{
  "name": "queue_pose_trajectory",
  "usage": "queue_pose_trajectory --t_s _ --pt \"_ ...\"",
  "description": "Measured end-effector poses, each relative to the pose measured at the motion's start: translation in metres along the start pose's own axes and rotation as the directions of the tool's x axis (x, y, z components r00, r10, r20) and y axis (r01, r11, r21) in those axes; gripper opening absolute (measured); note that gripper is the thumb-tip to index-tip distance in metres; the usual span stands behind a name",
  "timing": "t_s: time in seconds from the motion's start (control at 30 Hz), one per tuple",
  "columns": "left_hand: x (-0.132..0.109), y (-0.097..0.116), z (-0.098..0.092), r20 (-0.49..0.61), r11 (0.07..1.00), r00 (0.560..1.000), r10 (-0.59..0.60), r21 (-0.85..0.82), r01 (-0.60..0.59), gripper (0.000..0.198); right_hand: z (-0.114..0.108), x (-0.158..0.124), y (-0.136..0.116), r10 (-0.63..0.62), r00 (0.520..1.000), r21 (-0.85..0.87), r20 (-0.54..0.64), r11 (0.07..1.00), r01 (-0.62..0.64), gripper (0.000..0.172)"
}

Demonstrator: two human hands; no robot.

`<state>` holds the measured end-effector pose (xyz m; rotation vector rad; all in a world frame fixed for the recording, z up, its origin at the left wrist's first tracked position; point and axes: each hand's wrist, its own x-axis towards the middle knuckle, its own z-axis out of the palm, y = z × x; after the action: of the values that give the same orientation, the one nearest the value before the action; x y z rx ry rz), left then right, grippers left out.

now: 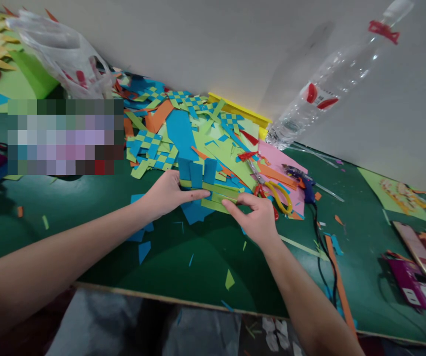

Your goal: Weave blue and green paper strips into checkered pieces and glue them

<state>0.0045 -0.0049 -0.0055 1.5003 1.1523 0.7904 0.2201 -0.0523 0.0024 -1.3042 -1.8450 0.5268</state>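
Near the middle of the green table, my left hand grips a small piece of woven paper with upright blue strips, thumb laid along its front. Green paper strips run sideways through the blue ones and stick out to the right. My right hand has thumb and forefinger pinched at the right end of a green strip. Blue paper scraps lie just below the weave. Scissors with yellow handles rest right beside my right hand.
Behind my hands spreads a pile of blue-green woven paper pieces and strips. A clear plastic bottle stands by the wall. To the right are a blue glue gun with a black cord, a phone and a purple box.
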Motion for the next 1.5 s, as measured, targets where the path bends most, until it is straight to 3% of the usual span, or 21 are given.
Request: queue_pose_trajectory --t_s 0.1,0.23,0.4,0.73,1.27,1.5 --pt "0.000 0.003 0.000 0.019 1.000 1.000 -0.003 0.003 0.003 0.033 -0.001 0.000 0.000 0.051 0.999 0.082 -0.008 0.995 -0.050 0.019" --pt "0.000 0.007 0.000 0.047 0.996 0.999 0.017 0.092 -0.022 0.027 -0.001 0.000 0.002 0.082 0.996 0.159 -0.017 0.984 -0.078 0.033" --pt "0.001 0.004 0.001 0.117 0.985 0.988 0.097 0.131 -0.112 0.031 0.003 -0.002 0.005 0.064 0.998 0.099 -0.006 0.993 -0.063 0.016" --pt "-0.003 0.008 0.001 0.012 0.998 0.999 0.046 0.050 -0.047 0.043 0.002 -0.002 -0.001 0.064 0.997 0.107 0.041 0.992 -0.068 0.018" --pt "-0.002 0.009 -0.001 0.007 0.995 0.999 0.040 0.091 -0.040 0.040 0.003 -0.002 0.003 -0.005 1.000 0.041 0.030 0.999 0.004 0.015" --pt "-0.002 0.012 -0.001 0.016 0.992 0.999 0.027 0.126 -0.029 0.052 0.004 -0.003 0.001 -0.036 0.998 0.088 0.056 0.996 0.031 0.021"
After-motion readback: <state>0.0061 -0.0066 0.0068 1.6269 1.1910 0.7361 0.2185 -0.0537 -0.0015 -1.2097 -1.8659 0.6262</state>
